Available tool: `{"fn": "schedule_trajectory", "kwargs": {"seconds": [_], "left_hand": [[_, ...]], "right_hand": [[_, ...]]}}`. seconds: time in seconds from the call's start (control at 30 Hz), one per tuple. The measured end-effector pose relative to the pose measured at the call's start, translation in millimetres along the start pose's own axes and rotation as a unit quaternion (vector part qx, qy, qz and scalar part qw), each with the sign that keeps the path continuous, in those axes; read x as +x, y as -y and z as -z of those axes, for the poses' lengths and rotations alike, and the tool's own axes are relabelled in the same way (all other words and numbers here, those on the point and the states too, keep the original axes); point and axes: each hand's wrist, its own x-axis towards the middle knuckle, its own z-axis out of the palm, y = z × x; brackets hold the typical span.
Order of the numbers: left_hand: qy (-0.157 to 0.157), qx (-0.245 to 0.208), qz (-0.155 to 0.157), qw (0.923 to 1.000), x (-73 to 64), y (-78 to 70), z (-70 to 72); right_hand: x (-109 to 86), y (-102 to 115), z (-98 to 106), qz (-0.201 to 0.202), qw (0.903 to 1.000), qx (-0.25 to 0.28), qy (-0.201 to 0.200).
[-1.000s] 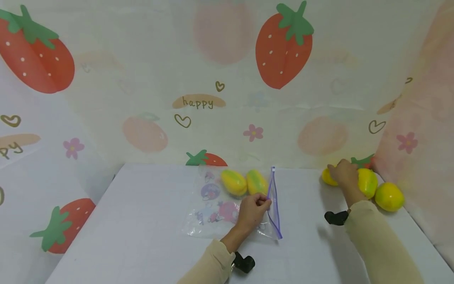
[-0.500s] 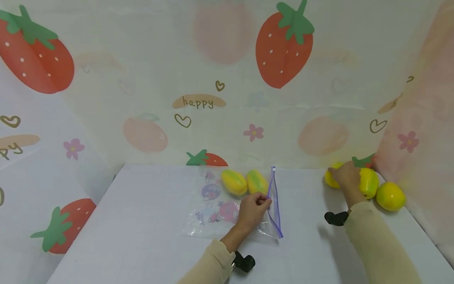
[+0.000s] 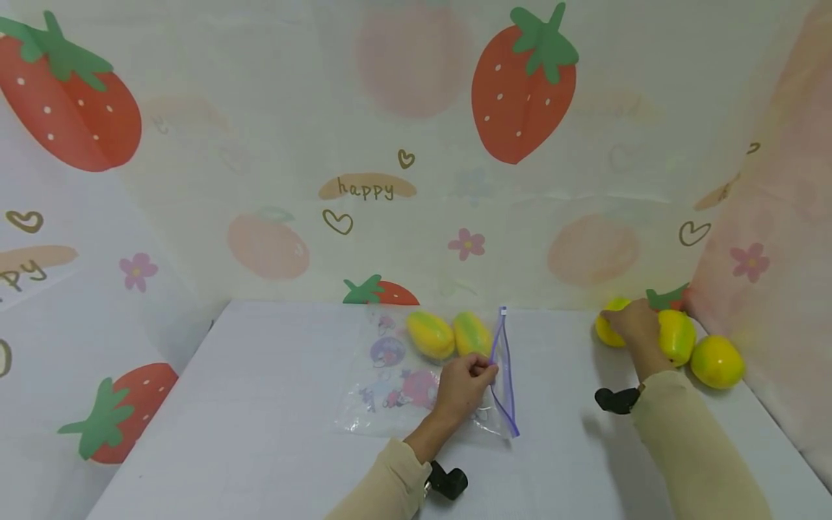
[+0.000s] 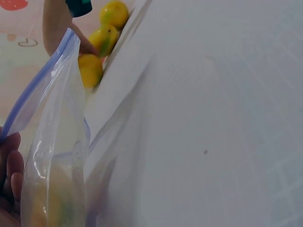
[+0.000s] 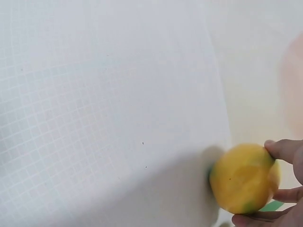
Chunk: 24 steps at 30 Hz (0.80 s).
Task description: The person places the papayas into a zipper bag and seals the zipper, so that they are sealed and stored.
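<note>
A clear zip bag (image 3: 388, 354) with printed cartoon patches lies on the white counter (image 3: 279, 404), its mouth facing the person's right. Inside it, at the back and towards the mouth, two yellow-green mangoes (image 3: 430, 336) sit just beside each other. The purple zip edge (image 3: 513, 404) runs down the bag's right side, its two strips parted between the ends.

The left hand (image 3: 458, 390) reaches over the front of the bag; thumb and forefinger are closed together in a pinch on the upper strip, holding that side of the mouth up.

Well to the right of the bag, the right hand (image 3: 635, 325) grips one mango (image 5: 244, 182), the thumb on one side and the other fingers on the opposite side, spread about as wide as the fruit. Whether this mango touches the counter cannot be told. Farther right of the bag are a middle mango (image 3: 676, 338), partly behind the right hand, and an outer mango (image 3: 718, 361), a little nearer the person.

Behind the bag stands a pale backdrop (image 3: 572, 173) printed with strawberries, flowers, hearts and the word "happy".
</note>
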Motion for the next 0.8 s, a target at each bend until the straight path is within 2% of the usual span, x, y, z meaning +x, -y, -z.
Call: {"fn": "schedule_trajectory", "kwargs": {"seconds": [0.2,0.43,0.6,0.8], "left_hand": [[-0.001,0.004,0.001,1.0000,0.5,0.9,-0.5],[-0.002,0.005,-0.002,1.0000,0.5,0.8,-0.1],[-0.002,0.002,-0.003,1.0000,1.0,1.3,-0.2],[0.000,-0.002,-0.004,1.0000,0.7,0.8,0.2]], "right_hand": [[2.3,-1.9,0.2,0.002,1.0000,-0.004,-0.002],[1.6,-3.5,1.4,0.001,0.9999,0.015,0.007],[0.1,-3.2,1.7,0.014,0.9999,-0.004,0.005],[1.8,-3.8,1.6,0.010,0.9998,-0.016,0.007]]}}
